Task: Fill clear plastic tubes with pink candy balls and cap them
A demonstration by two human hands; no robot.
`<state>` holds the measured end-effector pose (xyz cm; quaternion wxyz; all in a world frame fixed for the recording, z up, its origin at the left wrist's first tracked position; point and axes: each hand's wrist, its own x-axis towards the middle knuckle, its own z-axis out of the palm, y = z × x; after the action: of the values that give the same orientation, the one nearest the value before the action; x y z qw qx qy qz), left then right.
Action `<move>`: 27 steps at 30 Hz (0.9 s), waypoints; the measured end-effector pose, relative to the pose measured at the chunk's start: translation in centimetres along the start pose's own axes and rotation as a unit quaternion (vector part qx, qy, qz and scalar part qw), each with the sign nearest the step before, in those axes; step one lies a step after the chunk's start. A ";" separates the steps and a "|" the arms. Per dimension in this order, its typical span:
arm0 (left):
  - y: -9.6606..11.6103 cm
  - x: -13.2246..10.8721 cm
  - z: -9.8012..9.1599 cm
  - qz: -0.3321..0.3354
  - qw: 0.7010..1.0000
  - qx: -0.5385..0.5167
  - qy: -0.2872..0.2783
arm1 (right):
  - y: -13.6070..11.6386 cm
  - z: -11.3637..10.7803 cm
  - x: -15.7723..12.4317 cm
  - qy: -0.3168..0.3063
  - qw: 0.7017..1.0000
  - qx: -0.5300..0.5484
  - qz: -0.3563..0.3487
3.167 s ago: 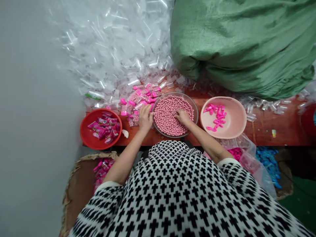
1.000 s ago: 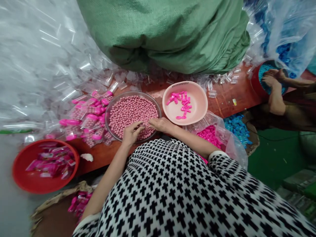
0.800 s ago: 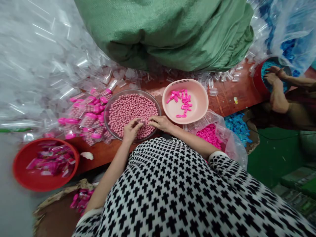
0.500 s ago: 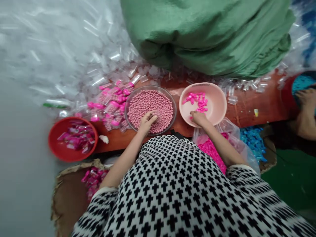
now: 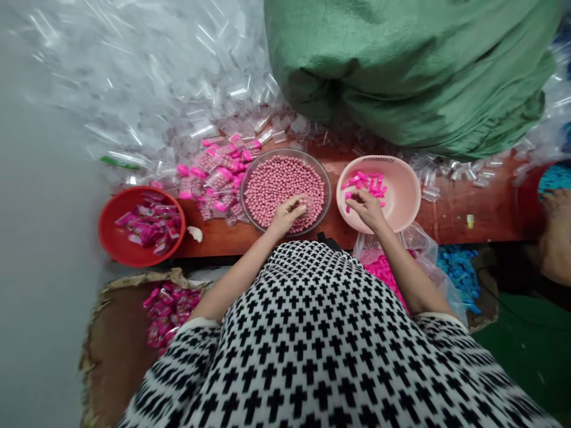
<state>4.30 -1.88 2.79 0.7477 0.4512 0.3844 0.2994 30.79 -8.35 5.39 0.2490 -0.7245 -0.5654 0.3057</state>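
Observation:
My left hand (image 5: 288, 216) is over a metal bowl (image 5: 328, 193) of round pink beads (image 5: 276, 187). Its fingers are closed around a small clear plastic bottle (image 5: 307, 205), low among the beads. In a pale pink plastic basin (image 5: 408, 199), my right hand (image 5: 368, 210) pinches a bright pink cap (image 5: 348, 201) at its fingertips. More pink caps (image 5: 377, 184) lie in that basin, just beyond the hand. Left of the bowl are heaped bead-filled clear bottles with pink caps (image 5: 218, 175).
A red basin (image 5: 109, 232) of pink packets stands left. Clear empty bottles (image 5: 214, 77) pile up behind, beside a large green sack (image 5: 401, 77). Below the bench (image 5: 455, 214) are bags of pink and blue pieces (image 5: 459, 276). Another person's hand (image 5: 555, 208) is at far right.
The view has shifted, so the bench things sit further right. My right hand has lifted slightly from the basin's floor with a pink cap showing at its fingertips. My left hand keeps the bottle at the beads.

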 end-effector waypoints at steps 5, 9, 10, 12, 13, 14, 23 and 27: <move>0.0 -0.1 0.6 0.054 0.996 0.069 -0.030 | -6.6 0.5 0.4 -0.016 0.977 0.025 -0.209; 0.3 -0.7 0.5 0.121 0.976 0.180 -0.020 | -8.8 1.4 0.7 -0.092 0.954 -0.085 -0.272; 0.3 -0.9 0.4 0.132 0.972 0.196 -0.012 | -9.0 1.6 0.8 -0.106 0.949 -0.101 -0.278; 0.5 -1.4 0.2 0.155 0.966 0.208 0.002 | -9.1 2.1 0.7 -0.118 0.943 -0.115 -0.291; 0.6 -1.6 0.1 0.168 0.963 0.209 0.008 | -9.1 2.2 0.7 -0.118 0.939 -0.120 -0.299; 0.7 -1.8 0.1 0.182 0.960 0.213 0.012 | -9.2 2.3 0.6 -0.115 0.936 -0.127 -0.308; 1.8 -2.7 0.0 0.264 0.912 0.315 0.019 | -10.1 2.2 -0.5 -0.087 0.916 -0.187 -0.345; 1.8 -2.5 0.1 0.237 0.924 0.298 0.007 | -9.3 2.4 -0.3 -0.101 0.928 -0.144 -0.327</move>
<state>2.94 -3.16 5.22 0.4829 0.7292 0.3428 0.3428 22.78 -6.36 10.40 0.1694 -0.4928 -0.8311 0.1940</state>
